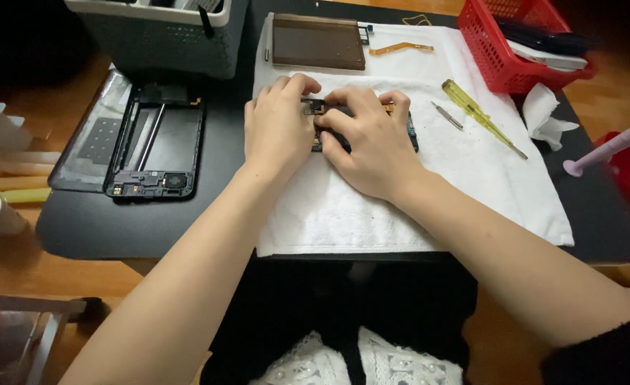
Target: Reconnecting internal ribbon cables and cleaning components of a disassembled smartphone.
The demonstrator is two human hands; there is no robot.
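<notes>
Head view | both hands' fingers [308, 85] pressing phone board [409, 128] | white towel [400, 207] | black mat [229, 157] | wood table [37, 274]

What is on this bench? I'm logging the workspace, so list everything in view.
towel: one, white, on the mat's middle
mat: one, black, covers the wooden table
phone: one, dark, opened, on the towel under both hands
back frame: one, black, on the mat, left
panel: one, brown, at the towel's top edge
flex cable: one, orange, right of the panel
screwdriver: one, yellow, on the towel, right
metal tool: one, grey, beside the screwdriver
basket: one, red, top right
bin: one, grey, top left
tissue: one, white, crumpled, below the basket
left hand: on the phone
right hand: on the phone
</notes>
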